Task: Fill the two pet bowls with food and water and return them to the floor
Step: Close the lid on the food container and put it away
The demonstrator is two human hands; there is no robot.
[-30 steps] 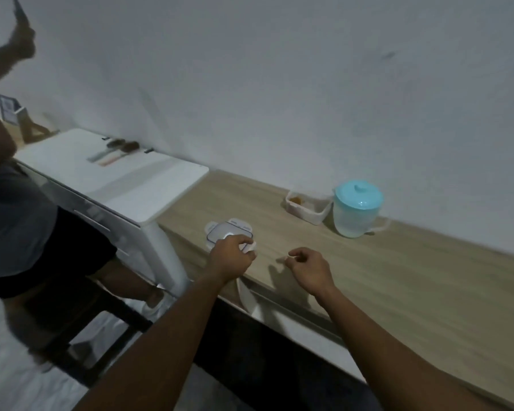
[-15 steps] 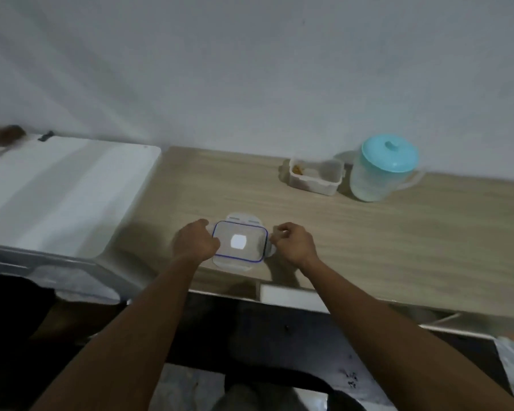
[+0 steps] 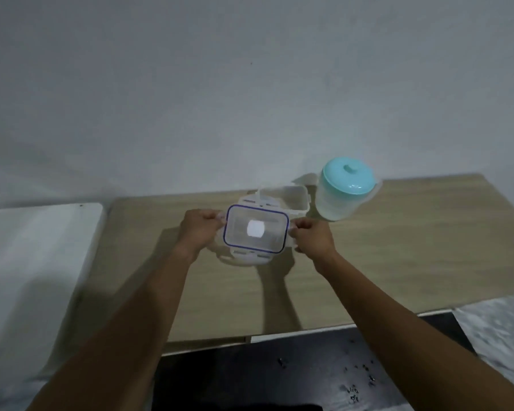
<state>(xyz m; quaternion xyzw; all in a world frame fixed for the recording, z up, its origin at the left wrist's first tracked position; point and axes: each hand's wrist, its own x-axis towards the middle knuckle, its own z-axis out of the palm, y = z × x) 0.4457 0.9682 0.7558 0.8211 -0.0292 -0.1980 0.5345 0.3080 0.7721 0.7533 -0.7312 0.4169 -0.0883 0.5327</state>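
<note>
Labels: no readable writing on any item; the lid [image 3: 255,229] carries only a blue seal line round its edge and a white glare patch at its middle.

Change vs. half a second ago: the lid, then lying low on the wooden bench [image 3: 398,247] near its front edge, is now raised and carried toward the back, overlapping the near edge of the open clear container [image 3: 291,197] in the view. View has swung right; less of the white surface [image 3: 36,262] at left shows than before. Both hands keep their hold on the lid's short ends.

Hands: left hand [image 3: 199,229] clamped on the lid's left end flap, fingers curled under; right hand [image 3: 312,235] clamped on the right end flap. The lid spans the gap between them, held roughly level.

Positions: open container stands at the back of the bench by the wall [image 3: 250,99], just behind the lid. Its contents cannot be made out here. Clear pitcher [image 3: 339,203] with teal lid [image 3: 348,177] stands just right of the container, near the right hand but apart from it. Dark floor area [image 3: 279,375] below the bench front, with small dark specks.
</note>
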